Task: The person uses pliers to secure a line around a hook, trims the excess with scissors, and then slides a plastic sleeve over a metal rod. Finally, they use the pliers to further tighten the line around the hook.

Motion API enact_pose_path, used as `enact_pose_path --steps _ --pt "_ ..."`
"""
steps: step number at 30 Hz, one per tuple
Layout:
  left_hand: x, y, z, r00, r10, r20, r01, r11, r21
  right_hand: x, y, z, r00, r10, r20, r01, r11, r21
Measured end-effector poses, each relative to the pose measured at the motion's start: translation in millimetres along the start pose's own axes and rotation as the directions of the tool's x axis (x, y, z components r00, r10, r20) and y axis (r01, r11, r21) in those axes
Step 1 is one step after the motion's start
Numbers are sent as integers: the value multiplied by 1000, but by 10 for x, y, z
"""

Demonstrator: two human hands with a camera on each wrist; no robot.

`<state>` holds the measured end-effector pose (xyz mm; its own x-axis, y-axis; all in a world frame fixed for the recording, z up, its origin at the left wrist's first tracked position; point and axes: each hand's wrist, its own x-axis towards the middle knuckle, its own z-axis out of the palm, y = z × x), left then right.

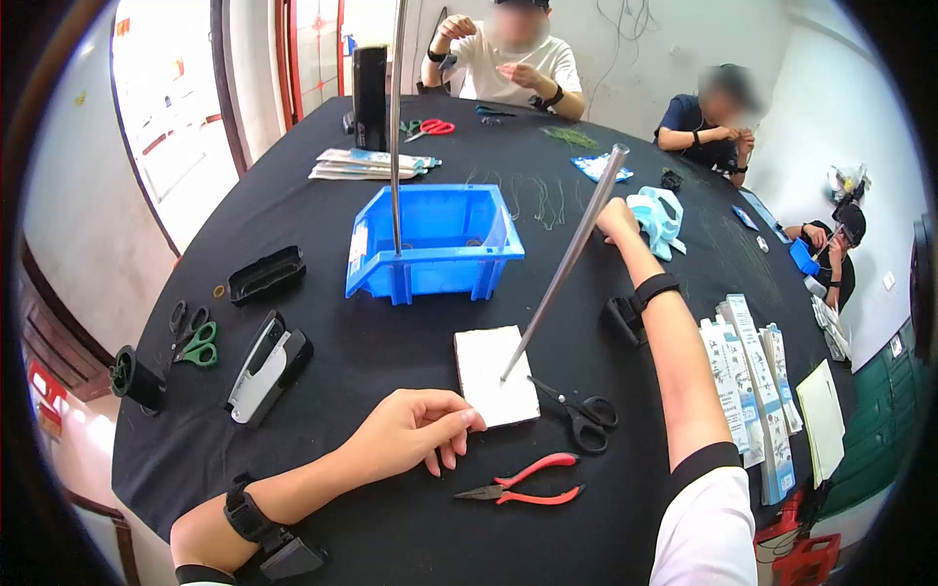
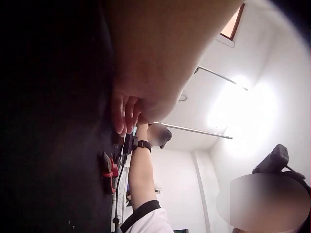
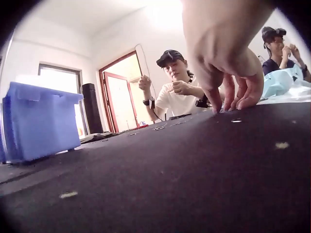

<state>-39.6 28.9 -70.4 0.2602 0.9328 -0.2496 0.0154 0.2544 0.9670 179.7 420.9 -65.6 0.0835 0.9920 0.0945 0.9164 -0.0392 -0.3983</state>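
My left hand (image 1: 422, 430) lies at the near left corner of a white square block (image 1: 484, 366), fingers loosely bent with nothing visible in them. A thin metal rod (image 1: 567, 264) stands tilted on that block. My right hand (image 1: 618, 223) reaches far out, beside a crumpled light blue plastic piece (image 1: 657, 220). In the right wrist view, the right hand (image 3: 231, 73) points its fingers down, fingertips right at the black cloth, a tiny shiny bit (image 3: 236, 121) beside them. Red-handled pliers (image 1: 528, 483) and black scissors (image 1: 586, 415) lie near the block.
A blue open bin (image 1: 430, 278) stands ahead, another upright rod (image 1: 395, 127) by it. Left are a stapler (image 1: 269, 366), green scissors (image 1: 198, 342) and a black tray (image 1: 266, 273). Long printed packets (image 1: 752, 381) lie at right. Thin wires (image 1: 542, 200) lie beyond the bin; other people sit around the table.
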Motion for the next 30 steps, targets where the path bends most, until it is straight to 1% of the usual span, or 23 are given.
enact_pose_path --steps 1,2,7,8,10,11,12,14,15,16,17,18,19,20,22,23,24,25,26,28,29,30 --pt "-1 -2 7 1000 -7 3 7 1000 -4 8 1 0 1000 0 10 0 1000 24" --pt "-2 0 11 1000 -21 -2 21 1000 4 7 -18 -7 1000 6 30 -6 1000 -8" --pt "3 34 17 1000 -21 -15 21 999 42 95 85 85 996 -86 -23 86 996 -7" --pt "-1 34 15 1000 -16 -16 16 999 40 136 111 92 994 -103 -31 104 994 37" --pt "6 20 7 1000 -10 -20 11 1000 20 37 80 -12 990 -132 -43 136 984 118" --pt "8 5 10 1000 -13 -18 14 1000 6 8 81 -112 992 -126 7 125 985 116" --pt "8 0 10 1000 4 -21 -5 1000 -9 -47 82 -223 981 -192 39 185 973 137" --pt "-19 28 15 998 28 -53 -29 999 -25 -421 -2 -575 953 -278 122 234 929 288" --pt "-49 35 19 992 104 -72 -106 994 -19 -751 -68 -824 910 -365 195 292 901 322" --pt "-100 103 60 984 160 -78 -157 987 43 -1132 -125 -1083 855 -448 261 343 866 363" --pt "-155 176 141 963 253 -91 -246 966 80 -1478 -155 -1289 770 -544 334 417 825 382" --pt "-204 251 244 933 346 -103 -334 935 121 -1816 -169 -1446 666 -631 398 486 772 410" --pt "-239 307 350 854 507 -113 -466 844 265 -2168 -190 -1563 607 -648 461 476 760 442" --pt "-268 365 453 747 657 -100 -572 712 407 -2450 -190 -1604 538 -666 516 469 746 473" --pt "-341 435 600 797 598 -82 -504 734 456 -2794 -78 -1516 320 -823 470 510 568 646" --pt "-370 447 639 873 482 -67 -418 814 403 -2970 -63 -1494 327 -816 477 472 578 666" --pt "-398 450 677 931 361 -46 -323 878 353 -3121 -61 -1470 333 -811 482 436 585 684" --pt "-411 432 715 961 274 -19 -265 942 204 -3216 -44 -1424 333 -798 502 403 601 690" --pt "-449 416 729 966 257 -27 -246 948 200 -3280 -23 -1385 330 -801 500 403 599 692" --pt "-528 383 739 975 218 -41 -206 960 190 -3393 19 -1311 342 -791 507 233 594 770" --pt "-576 373 756 969 237 -64 -220 955 198 -3436 40 -1280 342 -777 528 158 602 783" --pt "-614 352 761 972 224 -69 -208 960 190 -3471 56 -1249 339 -763 550 81 606 791"
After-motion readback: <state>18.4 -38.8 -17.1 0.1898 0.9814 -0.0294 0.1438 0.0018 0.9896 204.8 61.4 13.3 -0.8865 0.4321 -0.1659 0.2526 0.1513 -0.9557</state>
